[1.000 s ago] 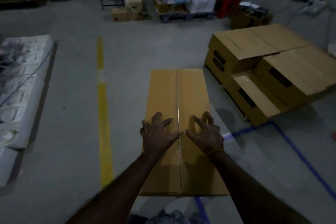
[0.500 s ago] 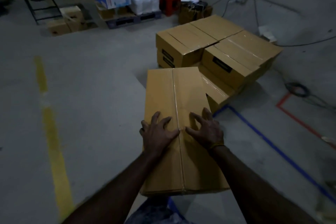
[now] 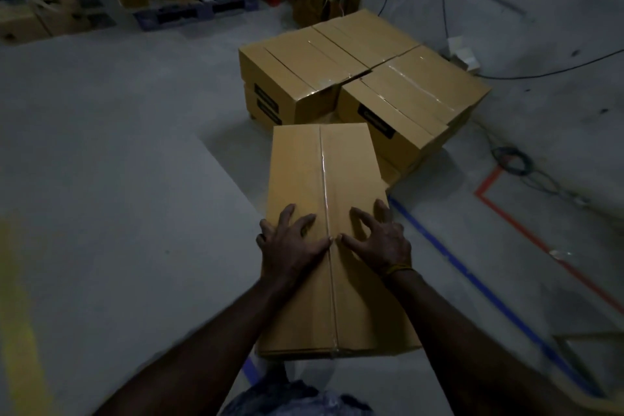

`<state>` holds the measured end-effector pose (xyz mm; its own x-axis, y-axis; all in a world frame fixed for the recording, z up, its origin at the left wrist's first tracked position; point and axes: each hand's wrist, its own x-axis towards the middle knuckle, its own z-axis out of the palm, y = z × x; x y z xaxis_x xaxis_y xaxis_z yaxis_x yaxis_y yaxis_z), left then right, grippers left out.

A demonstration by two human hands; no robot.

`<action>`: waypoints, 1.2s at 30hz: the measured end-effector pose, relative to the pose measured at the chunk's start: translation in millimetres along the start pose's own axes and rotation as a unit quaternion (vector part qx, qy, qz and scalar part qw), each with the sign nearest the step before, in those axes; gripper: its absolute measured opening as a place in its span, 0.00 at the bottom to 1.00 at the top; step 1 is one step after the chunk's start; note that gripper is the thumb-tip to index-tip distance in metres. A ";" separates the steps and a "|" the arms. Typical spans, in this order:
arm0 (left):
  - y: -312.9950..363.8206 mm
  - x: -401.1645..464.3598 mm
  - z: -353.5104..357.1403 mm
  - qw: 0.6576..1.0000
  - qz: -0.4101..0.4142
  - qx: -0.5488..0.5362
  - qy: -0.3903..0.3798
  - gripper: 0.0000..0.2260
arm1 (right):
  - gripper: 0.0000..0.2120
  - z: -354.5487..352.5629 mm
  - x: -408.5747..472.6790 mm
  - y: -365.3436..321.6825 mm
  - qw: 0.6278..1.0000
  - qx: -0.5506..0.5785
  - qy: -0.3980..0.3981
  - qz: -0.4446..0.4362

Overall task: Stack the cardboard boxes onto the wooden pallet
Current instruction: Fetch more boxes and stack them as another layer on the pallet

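A long taped cardboard box (image 3: pixel 304 172) is held lengthwise in front of me, its far end close to the stacked boxes. My left hand (image 3: pixel 290 243) and my right hand (image 3: pixel 378 240) both lie on its top with fingers spread, one on each side of the tape seam. Just beyond stands the stack: a left box (image 3: pixel 304 61) and a right box (image 3: pixel 415 91) on top, with lower boxes under them. The stack hides the pallet beneath it.
A blue tape line (image 3: pixel 472 277) and a red tape line (image 3: pixel 526 226) cross the floor to the right. Cables (image 3: pixel 513 162) coil near the wall. A loaded blue pallet (image 3: pixel 189 10) and small cartons stand at the back. A yellow line (image 3: pixel 17 314) runs at far left.
The view has swung right and closer, so the stack now sits straight ahead of the carried box. Both hands keep the same place on the box top.
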<state>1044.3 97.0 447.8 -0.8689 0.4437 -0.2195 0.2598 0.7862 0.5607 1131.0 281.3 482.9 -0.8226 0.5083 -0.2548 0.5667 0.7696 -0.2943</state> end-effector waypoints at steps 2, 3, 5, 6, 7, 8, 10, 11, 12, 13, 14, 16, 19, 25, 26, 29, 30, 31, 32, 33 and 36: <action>18.1 21.0 2.2 1.000 0.007 0.007 -0.004 0.35 | 0.37 -10.5 20.4 11.1 1.000 0.004 0.002 0.009; 27.1 30.4 4.0 1.000 0.011 0.007 -0.005 0.35 | 0.37 -15.3 29.9 17.2 1.000 0.007 0.005 0.011; 44.8 49.8 9.2 1.000 0.013 0.002 -0.003 0.35 | 0.37 -25.2 51.7 31.4 1.000 0.011 0.012 0.010; 54.0 59.7 12.9 1.000 0.012 0.001 -0.002 0.36 | 0.37 -30.4 62.6 39.3 1.000 0.011 0.014 0.010; 64.0 69.4 17.4 1.000 0.012 0.001 -0.001 0.36 | 0.37 -36.2 73.8 47.2 1.000 0.010 0.015 0.007; 74.7 79.3 22.6 1.000 0.010 0.002 0.001 0.36 | 0.37 -42.2 85.2 55.7 1.000 0.010 0.016 0.004; 97.6 99.6 35.9 1.000 0.001 0.005 0.006 0.36 | 0.37 -55.8 107.5 75.0 1.000 0.009 0.014 -0.006; 109.7 110.0 43.3 1.000 -0.005 0.008 0.009 0.36 | 0.36 -62.9 119.1 86.0 1.000 0.008 0.011 -0.011; 122.3 119.9 50.5 1.000 -0.012 0.011 0.015 0.36 | 0.36 -70.1 131.5 98.0 1.000 0.007 0.006 -0.016; 136.5 130.4 58.2 1.000 -0.021 0.011 0.021 0.36 | 0.36 -77.5 144.8 110.9 1.000 0.006 0.002 -0.020; 150.6 140.1 66.3 0.999 -0.027 0.007 0.027 0.36 | 0.36 -84.2 159.4 124.4 1.000 0.005 -0.001 -0.026; 179.1 157.9 83.2 0.999 -0.034 0.001 0.036 0.37 | 0.36 -97.9 189.5 151.5 0.999 0.004 -0.005 -0.048; 220.2 183.7 101.1 0.997 -0.060 0.006 0.052 0.37 | 0.36 -120.3 228.3 186.7 0.997 0.011 -0.026 -0.066; 275.1 229.4 124.0 0.992 -0.096 -0.009 0.085 0.35 | 0.36 -153.7 298.4 228.1 0.993 0.006 -0.054 -0.108; 280.7 238.2 127.7 0.991 -0.102 -0.009 0.086 0.35 | 0.36 -156.4 310.6 232.6 0.992 0.003 -0.060 -0.112; 291.9 269.4 137.5 0.989 -0.121 -0.014 0.090 0.36 | 0.37 -161.3 349.5 242.5 0.989 0.005 -0.079 -0.128; 293.3 281.3 140.6 0.987 -0.128 -0.016 0.092 0.35 | 0.37 -161.8 363.4 244.1 0.987 0.006 -0.084 -0.134; 294.1 293.8 144.3 0.986 -0.136 -0.018 0.094 0.35 | 0.37 -161.7 377.6 245.2 0.986 0.006 -0.088 -0.140; 294.0 306.3 148.9 0.985 -0.143 -0.022 0.094 0.35 | 0.37 -160.9 392.3 246.2 0.985 0.004 -0.093 -0.145; 293.5 319.7 154.1 0.984 -0.147 -0.024 0.095 0.35 | 0.38 -159.5 407.8 246.1 0.984 0.000 -0.098 -0.148; 291.1 363.7 171.4 0.980 -0.165 -0.030 0.105 0.35 | 0.38 -148.9 458.8 247.7 0.982 -0.018 -0.110 -0.151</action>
<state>876.1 560.9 394.4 -0.9705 0.0660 -0.2318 -0.0700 0.8430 0.5334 887.1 762.8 430.3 -0.9205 0.1623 -0.3555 0.2937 0.8874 -0.3552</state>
